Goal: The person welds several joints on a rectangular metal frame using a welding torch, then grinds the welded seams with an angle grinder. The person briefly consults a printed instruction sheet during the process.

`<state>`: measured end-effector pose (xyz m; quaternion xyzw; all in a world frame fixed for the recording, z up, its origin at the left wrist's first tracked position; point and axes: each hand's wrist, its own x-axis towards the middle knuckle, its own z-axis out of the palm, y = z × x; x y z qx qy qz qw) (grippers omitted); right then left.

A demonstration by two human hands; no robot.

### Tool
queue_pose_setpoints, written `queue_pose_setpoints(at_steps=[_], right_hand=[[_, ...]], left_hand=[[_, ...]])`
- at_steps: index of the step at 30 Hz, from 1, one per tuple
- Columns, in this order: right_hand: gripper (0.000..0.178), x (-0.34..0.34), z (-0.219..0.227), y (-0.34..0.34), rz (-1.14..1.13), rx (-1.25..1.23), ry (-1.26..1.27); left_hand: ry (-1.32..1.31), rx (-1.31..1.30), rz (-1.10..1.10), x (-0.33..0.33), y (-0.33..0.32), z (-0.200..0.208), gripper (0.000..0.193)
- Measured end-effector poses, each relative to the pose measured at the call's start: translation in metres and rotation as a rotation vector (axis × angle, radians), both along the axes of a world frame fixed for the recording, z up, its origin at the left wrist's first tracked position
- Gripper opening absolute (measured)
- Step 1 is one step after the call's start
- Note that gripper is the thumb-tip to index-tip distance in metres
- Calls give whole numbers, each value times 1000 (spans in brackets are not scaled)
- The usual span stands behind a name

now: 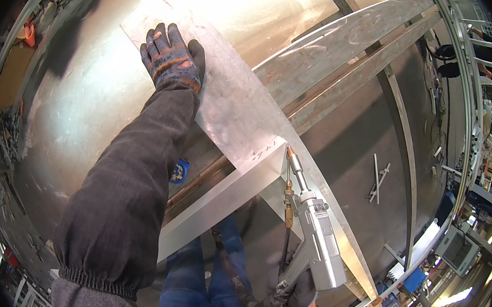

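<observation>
My left hand (174,59), in a dark glove with orange bands, lies flat with its fingers spread on a long flat metal bar (223,75). A silver metal tube (210,208) with pen marks meets that bar at an angle. In my right hand (302,296), gloved and partly hidden, is a silver handheld welding gun (326,244). Its copper nozzle tip is at the corner where tube and bar meet; whether it touches cannot be made out. A thin wire guide runs beside the nozzle. A blue tape measure (180,170) shows beside my left forearm.
More long metal bars (343,47) run across to the right, with a dark bar (401,137) crossing under them. Thin pale strips (377,183) lie below to the right. Another person (491,59) is at the far right. A grey box-shaped unit (457,250) stands lower right.
</observation>
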<state>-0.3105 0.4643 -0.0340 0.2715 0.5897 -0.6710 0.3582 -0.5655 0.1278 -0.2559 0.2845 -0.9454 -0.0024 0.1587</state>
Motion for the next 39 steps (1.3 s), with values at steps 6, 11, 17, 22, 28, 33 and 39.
queue_pose_setpoints(at_steps=[6,11,17,22,28,33,39], right_hand=[[62,-1,4,-1,-5,51,58],[54,-8,12,-1,30,155,60],[54,-8,14,2,49,117,29],[55,-3,4,7,90,184,91],[55,4,-1,14,120,200,126],[53,7,-2,16,95,201,103],[53,11,-1,18,92,202,94]], left_hand=[[-17,16,8,-1,1,0,58],[-29,34,12,-1,2,2,60],[-39,31,13,0,2,3,60],[-52,36,12,-1,2,4,60],[-73,25,29,-1,2,4,60],[-86,16,27,-1,1,2,59],[-107,18,40,-2,1,2,59]])
